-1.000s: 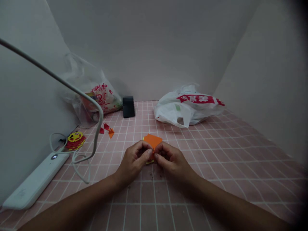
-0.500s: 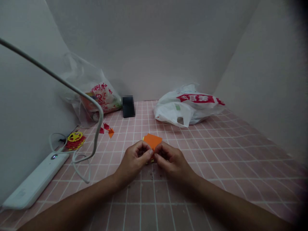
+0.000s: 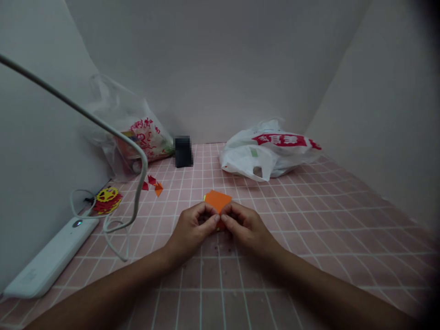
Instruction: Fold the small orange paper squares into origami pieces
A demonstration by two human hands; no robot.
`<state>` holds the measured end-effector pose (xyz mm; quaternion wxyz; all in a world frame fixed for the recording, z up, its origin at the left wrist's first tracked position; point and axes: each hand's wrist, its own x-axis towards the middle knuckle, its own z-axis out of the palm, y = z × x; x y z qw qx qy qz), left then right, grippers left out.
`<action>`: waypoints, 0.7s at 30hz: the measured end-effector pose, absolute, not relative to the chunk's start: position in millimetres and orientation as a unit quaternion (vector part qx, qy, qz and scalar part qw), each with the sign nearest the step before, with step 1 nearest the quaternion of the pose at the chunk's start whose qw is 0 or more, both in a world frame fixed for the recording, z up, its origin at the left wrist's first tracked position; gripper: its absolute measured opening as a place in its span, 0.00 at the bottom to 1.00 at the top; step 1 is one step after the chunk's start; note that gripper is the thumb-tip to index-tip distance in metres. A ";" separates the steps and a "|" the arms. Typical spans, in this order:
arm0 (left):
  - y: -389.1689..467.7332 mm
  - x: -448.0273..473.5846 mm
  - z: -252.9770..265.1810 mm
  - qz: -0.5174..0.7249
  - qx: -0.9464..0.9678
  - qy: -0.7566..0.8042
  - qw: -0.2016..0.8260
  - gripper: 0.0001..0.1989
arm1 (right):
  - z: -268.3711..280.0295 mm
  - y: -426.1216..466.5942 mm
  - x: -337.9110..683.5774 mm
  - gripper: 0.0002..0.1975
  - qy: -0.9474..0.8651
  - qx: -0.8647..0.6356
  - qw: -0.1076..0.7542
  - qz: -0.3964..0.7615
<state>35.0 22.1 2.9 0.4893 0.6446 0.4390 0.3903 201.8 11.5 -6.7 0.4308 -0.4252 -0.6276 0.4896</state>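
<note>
An orange sheet of paper [image 3: 218,200] is pinched between both hands near the middle of the head view. My left hand [image 3: 195,225] grips its left lower edge with thumb and forefinger. On the other side my right hand [image 3: 245,227] does the same, its thumb tip almost touching the left thumb. The paper's near part is largely covered by the fingers. A bit of yellow [image 3: 205,198] shows at the paper's left edge; what it belongs to is hidden.
Small folded red and orange paper pieces [image 3: 158,188] lie to the left, near yellow and red gear-shaped cutouts [image 3: 107,195]. A white power strip [image 3: 51,259] with a cable [image 3: 140,183] runs along the left wall. Behind are two plastic bags [image 3: 247,158] and a dark box [image 3: 183,152].
My right thumb has shifted slightly up and left, closer to the left thumb at the paper's near edge. The paper stays in nearly the same place.
</note>
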 end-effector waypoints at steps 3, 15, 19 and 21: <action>21.5 34.9 2.1 0.382 0.669 0.452 0.449 0.05 | -5.6 11.1 202.0 0.08 -0.638 -0.430 0.430 0.472; 18.8 37.1 3.5 0.366 0.680 0.470 0.427 0.05 | -8.7 8.9 199.2 0.08 -0.638 -0.469 0.431 0.432; 20.1 36.2 3.1 0.372 0.677 0.475 0.422 0.04 | -11.4 9.4 199.7 0.08 -0.597 -0.442 0.430 0.514; 20.8 35.7 2.2 0.382 0.671 0.475 0.423 0.05 | -12.8 10.4 199.8 0.09 -0.575 -0.419 0.428 0.557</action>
